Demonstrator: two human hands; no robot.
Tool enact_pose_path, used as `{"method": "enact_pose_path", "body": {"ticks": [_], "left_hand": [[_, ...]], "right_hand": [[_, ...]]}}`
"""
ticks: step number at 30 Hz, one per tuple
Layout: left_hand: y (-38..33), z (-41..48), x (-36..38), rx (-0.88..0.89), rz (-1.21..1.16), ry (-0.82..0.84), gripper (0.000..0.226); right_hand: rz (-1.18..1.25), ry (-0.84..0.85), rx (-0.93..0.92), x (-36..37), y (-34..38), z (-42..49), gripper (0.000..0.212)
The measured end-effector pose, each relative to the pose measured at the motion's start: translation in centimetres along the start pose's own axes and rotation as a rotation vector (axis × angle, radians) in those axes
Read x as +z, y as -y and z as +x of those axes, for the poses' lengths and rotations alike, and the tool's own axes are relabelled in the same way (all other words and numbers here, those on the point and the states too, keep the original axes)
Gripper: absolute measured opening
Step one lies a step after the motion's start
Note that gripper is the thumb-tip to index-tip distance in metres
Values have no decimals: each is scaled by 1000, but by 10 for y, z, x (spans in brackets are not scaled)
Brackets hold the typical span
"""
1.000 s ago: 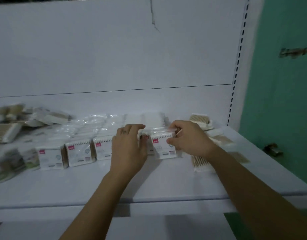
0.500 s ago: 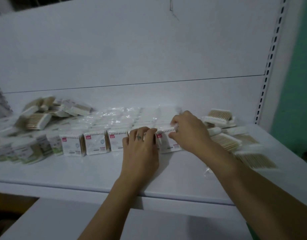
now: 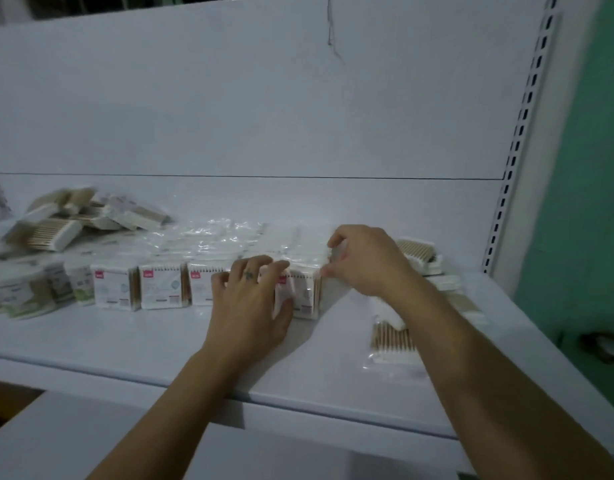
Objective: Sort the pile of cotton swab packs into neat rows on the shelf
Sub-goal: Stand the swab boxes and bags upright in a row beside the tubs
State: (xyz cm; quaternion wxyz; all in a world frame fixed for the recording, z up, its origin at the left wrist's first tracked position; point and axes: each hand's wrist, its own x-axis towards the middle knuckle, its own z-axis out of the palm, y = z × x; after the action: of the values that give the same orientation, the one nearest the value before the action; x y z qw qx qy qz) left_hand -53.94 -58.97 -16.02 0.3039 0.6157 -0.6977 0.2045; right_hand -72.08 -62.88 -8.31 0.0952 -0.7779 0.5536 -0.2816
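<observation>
A row of upright cotton swab packs [image 3: 160,289] with pink labels runs along the white shelf [image 3: 125,341]. My left hand [image 3: 250,306] rests on the front of the rightmost packs, fingers curled over their tops, thumb against a pack's face. My right hand [image 3: 364,258] pinches the top right corner of the end pack [image 3: 307,292]. A loose pile of packs [image 3: 73,220] lies at the back left. More loose packs [image 3: 419,252] lie behind my right hand, and one flat pack [image 3: 392,341] sits under my right forearm.
Green-labelled packs [image 3: 18,292] crowd the shelf's left end. A slotted upright [image 3: 520,133] bounds the shelf on the right, with a green wall [image 3: 582,168] beyond. A lower shelf [image 3: 91,438] juts out below the front edge.
The view has swung a little right and down. My left hand slid up onto the packs' tops. My right hand stays at the end pack's corner.
</observation>
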Motion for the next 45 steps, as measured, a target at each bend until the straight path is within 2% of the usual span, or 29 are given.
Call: {"method": "enact_pose_path", "body": {"ticks": [3, 6, 11, 15, 17, 20, 23, 26, 29, 32, 37, 41, 45], "left_hand": [[-12, 11, -5, 22, -7, 10, 49], [-26, 28, -10, 60, -35, 10, 45], [-44, 54, -10, 146, -86, 71, 39], [-56, 78, -3, 209, -53, 187, 36], [-58, 89, -1, 226, -88, 246, 37], [-61, 102, 1, 251, -80, 360, 39], [-57, 115, 4, 282, -18, 443, 40], [-57, 128, 10, 288, 17, 522, 41], [-56, 141, 13, 277, -28, 565, 42], [-56, 157, 13, 246, -69, 579, 53], [-55, 177, 23, 204, -112, 537, 55], [-55, 174, 32, 187, -97, 505, 53], [-44, 161, 30, 181, 28, 354, 48]], "right_hand": [[-14, -61, 10, -26, -14, 5, 29], [-98, -14, 31, -37, -35, 16, 25], [-254, 262, -1, -43, -48, 36, 40], [-323, 301, -9, -32, -46, 56, 59], [-369, 385, -4, -28, -44, 65, 65], [-453, 502, -20, -27, -45, 76, 58], [-450, 498, -9, -21, -44, 80, 42], [-459, 508, -5, -18, -44, 82, 44], [-419, 429, -8, -15, -50, 93, 22], [-318, 347, 7, -27, -60, 105, 25], [27, 180, 9, -54, -76, 109, 20], [97, 115, -7, -55, -83, 112, 16], [137, 17, -10, -51, -84, 114, 14]]}}
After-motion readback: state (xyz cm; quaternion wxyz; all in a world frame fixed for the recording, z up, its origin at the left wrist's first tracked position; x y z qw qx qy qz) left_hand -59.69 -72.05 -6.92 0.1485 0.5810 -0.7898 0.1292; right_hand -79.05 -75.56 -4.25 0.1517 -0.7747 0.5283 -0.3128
